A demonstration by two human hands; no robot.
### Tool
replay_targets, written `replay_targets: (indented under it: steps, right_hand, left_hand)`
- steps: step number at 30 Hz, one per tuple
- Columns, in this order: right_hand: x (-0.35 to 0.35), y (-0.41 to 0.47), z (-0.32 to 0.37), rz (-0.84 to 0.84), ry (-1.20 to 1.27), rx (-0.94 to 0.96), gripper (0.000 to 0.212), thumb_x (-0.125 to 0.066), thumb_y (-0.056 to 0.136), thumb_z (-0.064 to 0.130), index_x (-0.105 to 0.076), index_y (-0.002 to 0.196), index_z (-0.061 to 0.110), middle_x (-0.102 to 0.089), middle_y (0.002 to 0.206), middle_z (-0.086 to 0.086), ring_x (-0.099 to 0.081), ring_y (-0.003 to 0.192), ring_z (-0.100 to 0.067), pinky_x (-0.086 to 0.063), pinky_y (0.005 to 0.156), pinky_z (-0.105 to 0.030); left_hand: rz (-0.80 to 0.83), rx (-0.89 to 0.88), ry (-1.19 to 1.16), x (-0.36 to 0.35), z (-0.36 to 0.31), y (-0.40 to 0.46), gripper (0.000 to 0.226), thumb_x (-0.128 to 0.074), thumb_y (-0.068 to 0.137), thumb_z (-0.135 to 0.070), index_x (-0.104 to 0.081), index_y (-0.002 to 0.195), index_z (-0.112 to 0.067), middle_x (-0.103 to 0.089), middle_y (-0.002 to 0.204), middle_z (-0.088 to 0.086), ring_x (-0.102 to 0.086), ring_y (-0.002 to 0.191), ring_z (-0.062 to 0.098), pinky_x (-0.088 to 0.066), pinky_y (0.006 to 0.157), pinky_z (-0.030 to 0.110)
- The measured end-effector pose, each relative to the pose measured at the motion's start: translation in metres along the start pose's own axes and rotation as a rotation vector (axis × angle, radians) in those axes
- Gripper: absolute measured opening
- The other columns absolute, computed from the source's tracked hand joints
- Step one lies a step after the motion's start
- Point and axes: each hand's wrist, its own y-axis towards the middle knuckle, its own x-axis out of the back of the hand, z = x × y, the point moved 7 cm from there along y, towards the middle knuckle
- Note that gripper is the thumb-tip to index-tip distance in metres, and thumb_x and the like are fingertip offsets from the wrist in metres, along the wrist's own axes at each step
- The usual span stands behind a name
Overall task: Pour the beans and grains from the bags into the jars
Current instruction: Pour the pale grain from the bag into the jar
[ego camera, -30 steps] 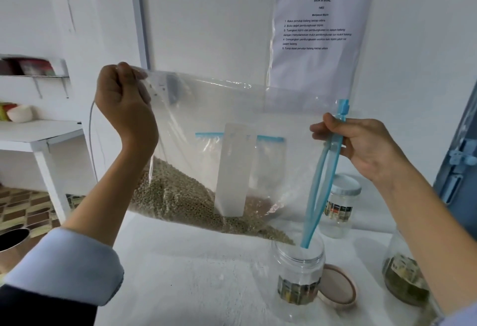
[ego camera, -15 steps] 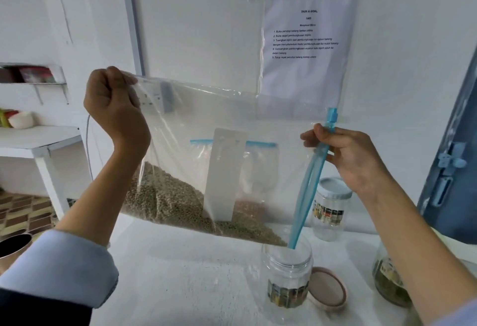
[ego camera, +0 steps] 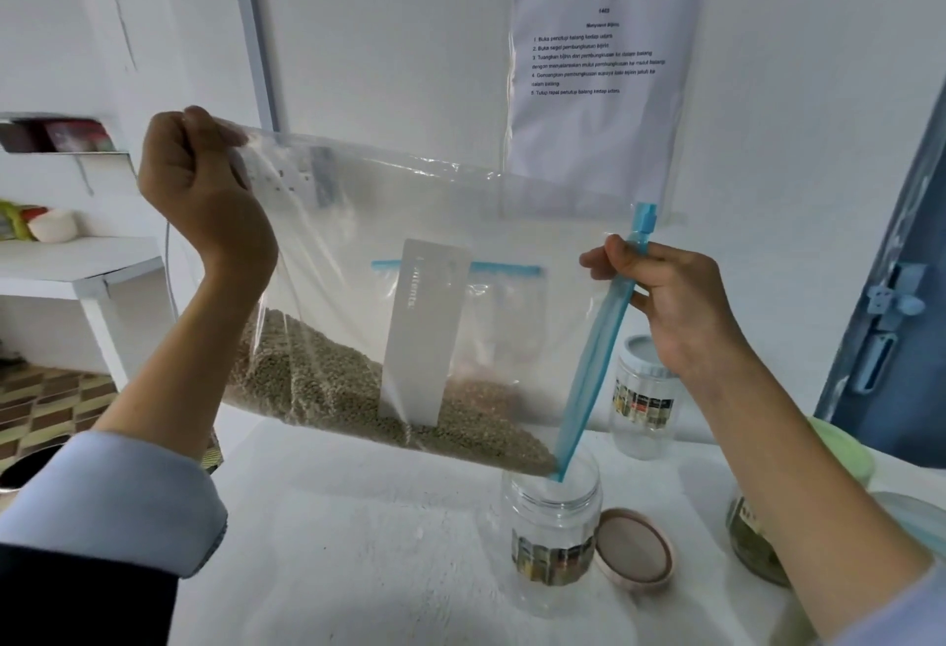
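Gripping bag (ego camera: 358, 256) corners, both hands' fingers (ego camera: 614, 256) curled, mouth over jar (ego camera: 550, 533)

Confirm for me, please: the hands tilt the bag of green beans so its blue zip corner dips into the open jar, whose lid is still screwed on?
Not quite: in the head view the open jar has no lid on; its lid lies on the table beside it. The rest stands: both hands tilt the bag, zip corner in the jar's mouth.

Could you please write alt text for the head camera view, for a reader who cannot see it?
Two hands tilt a clear zip bag of small greenish beans, its lower corner in the mouth of an open clear jar on a white table. The left hand grips the raised corner; the right hand holds the blue zip strip. A lid lies beside the jar.
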Motion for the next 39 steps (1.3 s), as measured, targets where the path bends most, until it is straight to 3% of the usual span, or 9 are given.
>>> replay_targets:
  steps: [6, 13, 22, 29, 32, 39]
  right_hand:
    - [-0.004, 0.002, 0.0, -0.003, -0.004, 0.017, 0.015, -0.063, 0.089, 0.019, -0.072, 0.08, 0.01, -0.073, 0.082, -0.001, -0.066, 0.077, -0.011, -0.051, 0.085, -0.029]
    - [-0.016, 0.002, 0.001, 0.059, -0.01, 0.037, 0.018, -0.06, 0.091, 0.02, -0.071, 0.08, 0.012, -0.074, 0.079, 0.004, -0.067, 0.078, -0.01, -0.05, 0.078, -0.025]
    - [-0.027, 0.002, 0.014, 0.008, -0.056, 0.091, 0.028, -0.056, 0.095, 0.025, -0.07, 0.074, 0.013, -0.073, 0.081, 0.001, -0.064, 0.078, -0.013, -0.048, 0.088, -0.029]
    - [-0.033, 0.0, 0.013, 0.079, -0.052, 0.075, 0.027, -0.055, 0.095, 0.025, -0.07, 0.076, 0.013, -0.073, 0.08, 0.005, -0.065, 0.08, -0.009, -0.048, 0.084, -0.027]
    - [-0.032, 0.0, 0.012, 0.021, -0.044, 0.085, 0.028, -0.056, 0.094, 0.024, -0.07, 0.072, 0.014, -0.073, 0.078, 0.007, -0.065, 0.077, -0.008, -0.048, 0.086, -0.029]
    - [-0.035, 0.001, 0.012, 0.023, -0.024, 0.08, 0.028, -0.057, 0.094, 0.024, -0.07, 0.072, 0.013, -0.073, 0.076, 0.006, -0.066, 0.077, -0.01, -0.048, 0.086, -0.029]
  left_hand:
    - [0.007, -0.012, 0.003, -0.001, -0.007, 0.001, 0.035, -0.04, 0.094, -0.004, -0.046, 0.064, -0.02, -0.052, 0.049, -0.017, -0.038, 0.044, -0.001, -0.031, 0.05, 0.012]
    - [-0.004, -0.056, 0.033, 0.003, -0.014, 0.001, 0.037, -0.039, 0.095, -0.001, -0.044, 0.065, -0.023, -0.054, 0.05, -0.022, -0.045, 0.05, -0.006, -0.035, 0.056, 0.009]
    - [-0.047, -0.067, 0.057, 0.013, -0.015, 0.007, 0.038, -0.039, 0.094, -0.002, -0.041, 0.063, -0.023, -0.052, 0.049, -0.023, -0.043, 0.051, -0.005, -0.033, 0.057, 0.01]
    - [-0.046, -0.082, 0.064, 0.019, -0.016, 0.006, 0.034, -0.038, 0.094, -0.004, -0.043, 0.065, -0.023, -0.054, 0.051, -0.023, -0.044, 0.052, -0.006, -0.034, 0.058, 0.01]
    - [-0.044, -0.089, 0.1, 0.02, -0.018, 0.006, 0.031, -0.038, 0.093, -0.009, -0.042, 0.065, -0.023, -0.054, 0.052, -0.024, -0.043, 0.052, -0.006, -0.033, 0.058, 0.01]
    - [-0.058, -0.094, 0.113, 0.024, -0.016, 0.003, 0.038, -0.036, 0.095, 0.0, -0.037, 0.066, -0.025, -0.051, 0.05, -0.027, -0.042, 0.051, -0.008, -0.033, 0.056, 0.009]
